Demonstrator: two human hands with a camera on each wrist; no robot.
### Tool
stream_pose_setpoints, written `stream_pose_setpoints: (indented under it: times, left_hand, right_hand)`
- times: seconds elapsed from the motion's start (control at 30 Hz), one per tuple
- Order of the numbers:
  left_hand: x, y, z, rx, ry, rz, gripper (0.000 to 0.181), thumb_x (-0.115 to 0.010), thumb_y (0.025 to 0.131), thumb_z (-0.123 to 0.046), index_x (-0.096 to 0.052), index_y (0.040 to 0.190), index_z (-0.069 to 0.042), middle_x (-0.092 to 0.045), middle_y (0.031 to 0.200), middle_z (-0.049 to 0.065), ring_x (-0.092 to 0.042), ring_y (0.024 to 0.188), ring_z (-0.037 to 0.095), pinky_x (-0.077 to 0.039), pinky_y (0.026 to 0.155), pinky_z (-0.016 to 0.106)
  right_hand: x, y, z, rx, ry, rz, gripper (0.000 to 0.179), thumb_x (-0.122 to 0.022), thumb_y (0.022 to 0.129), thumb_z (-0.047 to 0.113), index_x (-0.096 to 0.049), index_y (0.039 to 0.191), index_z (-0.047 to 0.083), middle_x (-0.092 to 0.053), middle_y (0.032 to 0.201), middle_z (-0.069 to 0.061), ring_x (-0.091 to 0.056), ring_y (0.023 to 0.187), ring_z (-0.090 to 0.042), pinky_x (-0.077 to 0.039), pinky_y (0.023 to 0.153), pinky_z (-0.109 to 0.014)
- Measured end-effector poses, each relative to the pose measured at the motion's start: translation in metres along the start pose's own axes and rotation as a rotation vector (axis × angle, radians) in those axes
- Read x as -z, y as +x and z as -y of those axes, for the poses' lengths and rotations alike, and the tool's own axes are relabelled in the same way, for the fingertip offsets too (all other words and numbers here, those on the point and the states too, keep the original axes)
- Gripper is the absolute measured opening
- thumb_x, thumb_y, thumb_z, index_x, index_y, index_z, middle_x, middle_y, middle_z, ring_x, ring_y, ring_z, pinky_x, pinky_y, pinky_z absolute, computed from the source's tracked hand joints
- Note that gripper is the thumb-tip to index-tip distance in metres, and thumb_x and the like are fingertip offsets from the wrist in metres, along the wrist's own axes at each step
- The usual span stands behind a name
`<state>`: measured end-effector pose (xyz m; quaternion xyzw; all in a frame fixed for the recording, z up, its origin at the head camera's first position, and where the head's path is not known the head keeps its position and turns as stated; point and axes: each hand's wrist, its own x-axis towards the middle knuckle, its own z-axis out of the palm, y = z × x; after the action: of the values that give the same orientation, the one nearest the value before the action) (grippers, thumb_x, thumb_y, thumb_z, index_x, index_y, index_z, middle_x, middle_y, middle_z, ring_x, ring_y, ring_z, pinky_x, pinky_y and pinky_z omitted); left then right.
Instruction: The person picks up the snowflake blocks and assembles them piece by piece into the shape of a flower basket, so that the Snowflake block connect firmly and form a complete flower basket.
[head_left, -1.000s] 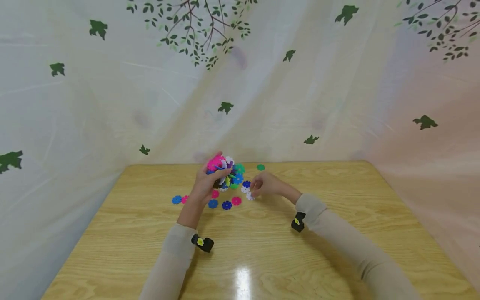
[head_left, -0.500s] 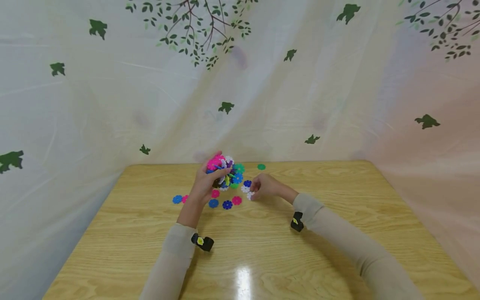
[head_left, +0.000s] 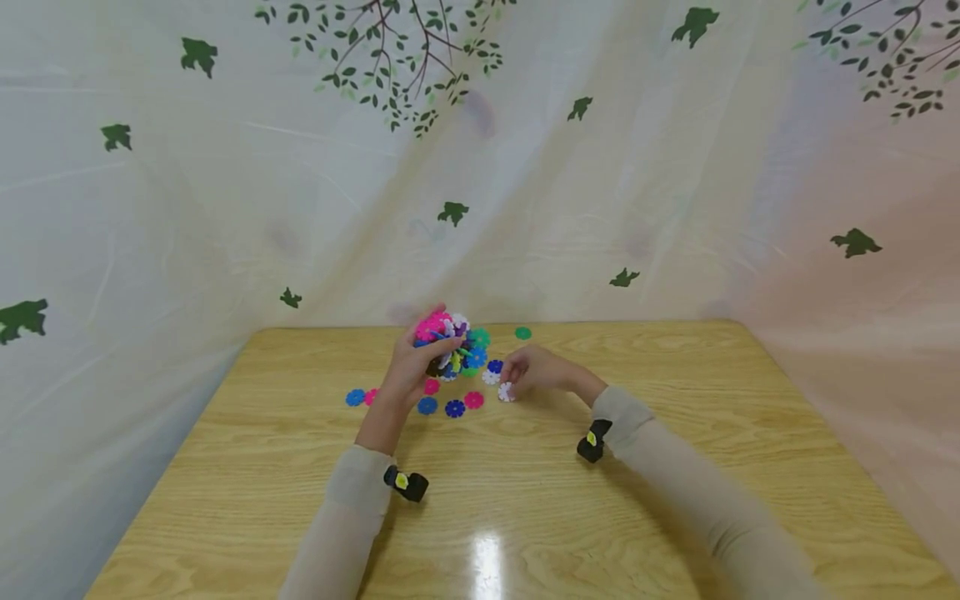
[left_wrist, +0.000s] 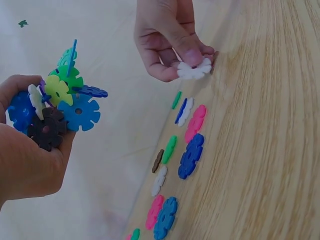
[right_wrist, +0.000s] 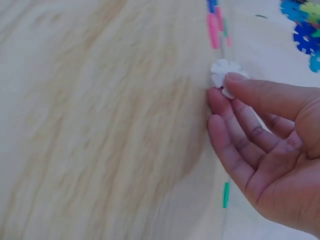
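My left hand grips a ball-like cluster of interlocked snowflake discs in pink, blue, green, yellow, white and black, held up over the table. To its right, my right hand pinches a white snowflake disc between thumb and fingertips. The left wrist view shows this white disc close over the wood, its notched rim facing outward. Another white disc and a dark blue disc lie just left of my right fingers.
Loose discs lie flat on the wooden table: a pink disc, a dark blue disc, a lighter blue disc and several others. A green disc lies near the back edge, before a printed curtain.
The white disc in my right fingers has tilted and shows more of its face, and the right wrist has turned slightly. The left hand and its cluster have stayed nearly still.
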<state>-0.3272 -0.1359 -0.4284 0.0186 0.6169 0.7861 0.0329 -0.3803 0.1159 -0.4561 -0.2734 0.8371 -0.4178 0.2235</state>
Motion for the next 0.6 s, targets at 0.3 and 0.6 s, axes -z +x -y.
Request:
stream_pose_setpoints:
  times: [0.3, 0.6]
  left_hand:
    - [-0.005, 0.001, 0.006, -0.005, -0.015, 0.037, 0.062, -0.072, 0.092, -0.005, -0.053, 0.148, -0.026, -0.044, 0.150, 0.013, -0.052, 0.126, 0.026, -0.058, 0.084, 0.024]
    - [-0.006, 0.001, 0.007, 0.000, 0.025, 0.046, 0.062, -0.071, 0.091, -0.004, -0.053, 0.148, -0.023, -0.046, 0.149, 0.015, -0.052, 0.124, 0.026, -0.057, 0.081, 0.023]
  right_hand:
    - [0.011, 0.001, 0.021, 0.050, 0.219, -0.220, 0.025, -0.072, 0.093, 0.005, -0.069, 0.114, -0.007, -0.075, 0.093, -0.006, -0.072, 0.082, -0.014, -0.057, 0.092, -0.058]
    - [0.013, 0.001, 0.051, 0.170, 0.436, -0.459, 0.024, -0.072, 0.093, 0.003, -0.068, 0.113, -0.010, -0.075, 0.087, 0.004, -0.073, 0.082, -0.014, -0.061, 0.088, -0.046]
